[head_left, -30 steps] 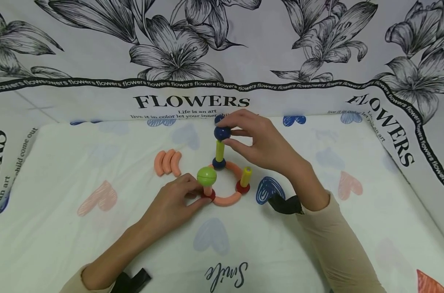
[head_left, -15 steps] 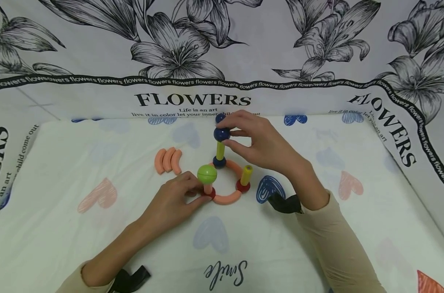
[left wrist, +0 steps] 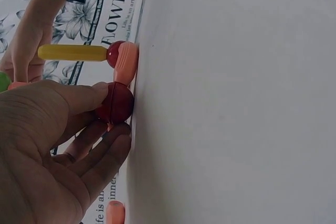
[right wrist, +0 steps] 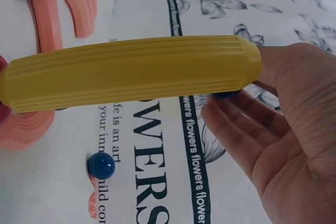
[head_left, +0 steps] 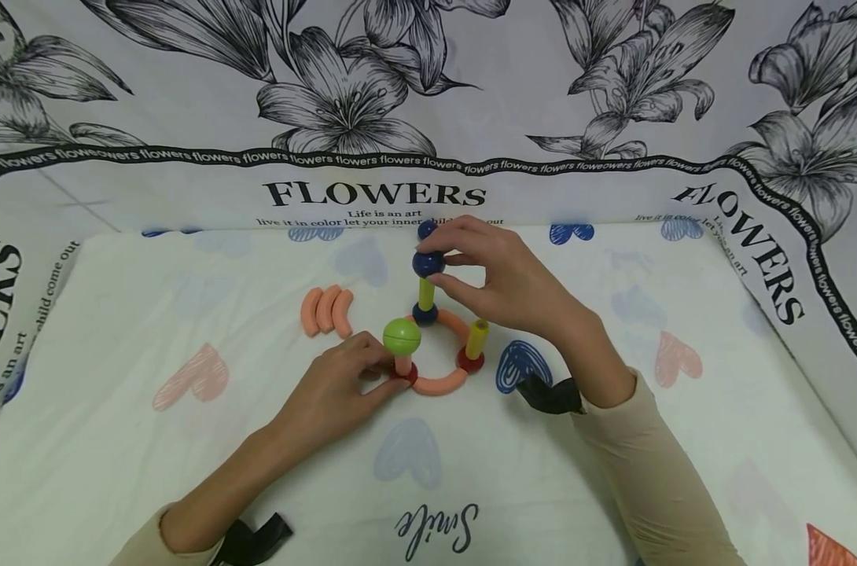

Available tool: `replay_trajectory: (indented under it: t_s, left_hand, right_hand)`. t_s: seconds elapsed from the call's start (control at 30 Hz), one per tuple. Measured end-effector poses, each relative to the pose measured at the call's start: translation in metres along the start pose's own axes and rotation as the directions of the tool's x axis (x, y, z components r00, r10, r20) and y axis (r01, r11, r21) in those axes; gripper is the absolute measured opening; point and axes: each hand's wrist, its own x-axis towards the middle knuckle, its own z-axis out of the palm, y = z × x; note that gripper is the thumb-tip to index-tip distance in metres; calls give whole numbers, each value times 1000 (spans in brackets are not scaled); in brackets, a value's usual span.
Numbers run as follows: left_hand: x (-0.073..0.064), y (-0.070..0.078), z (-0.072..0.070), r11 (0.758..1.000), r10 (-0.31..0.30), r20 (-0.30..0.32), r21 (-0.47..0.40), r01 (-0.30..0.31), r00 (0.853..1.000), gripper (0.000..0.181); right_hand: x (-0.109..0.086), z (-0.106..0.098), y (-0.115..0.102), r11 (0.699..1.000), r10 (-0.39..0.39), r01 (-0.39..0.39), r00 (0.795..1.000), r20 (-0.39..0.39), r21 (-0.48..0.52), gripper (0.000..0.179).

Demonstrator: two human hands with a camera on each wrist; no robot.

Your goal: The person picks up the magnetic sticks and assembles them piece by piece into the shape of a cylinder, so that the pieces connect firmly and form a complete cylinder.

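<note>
On the cloth stands a ring of orange curved pieces (head_left: 440, 384) joined by balls, with upright rods. My left hand (head_left: 343, 377) pinches the red ball (left wrist: 121, 103) at the ring's near left; a short pink rod (head_left: 402, 365) with a green ball (head_left: 402, 336) rises from it. At the back, my right hand (head_left: 506, 271) holds a blue ball (head_left: 428, 264) between thumb and fingers at the top of a yellow rod (head_left: 426, 295), above a blue base ball (head_left: 424, 314). Another yellow rod (right wrist: 131, 72) stands in the right-hand red ball (head_left: 470, 360), its top bare.
Several loose orange curved pieces (head_left: 326, 310) lie left of the ring. A loose blue ball (right wrist: 101, 166) sits behind my right fingers near the cloth's far edge. A flower-printed cloth (head_left: 372, 189) covers the area beyond.
My right hand and the blue ball have come slightly lower along the rear yellow rod. The left hand keeps its hold on the red ball.
</note>
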Motion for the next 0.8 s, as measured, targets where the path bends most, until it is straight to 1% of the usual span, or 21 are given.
replay_trajectory:
  t_s: [0.2,0.43,0.67,0.8]
  left_hand:
    - [1,0,1,1000,-3,0,7,3,1000,17]
    - [0,1,0,1000,-10,5,-20,11,1000,17]
    - [0,1,0,1000,3,-8,-2,-3,1000,18]
    - [0,1,0,1000,6,-6,-14,-6,1000,17]
  right_hand:
    - [-1,-1,1,1000,-12,12,1000,-5,-13,39]
    - [0,0,2,1000,-4,3,1000,-6,-29,41]
    - [0,-2,0,999,-10,9,1000,-13,-31,40]
    - [-1,-5,-3,999,-19,18,999,-31,-29,36]
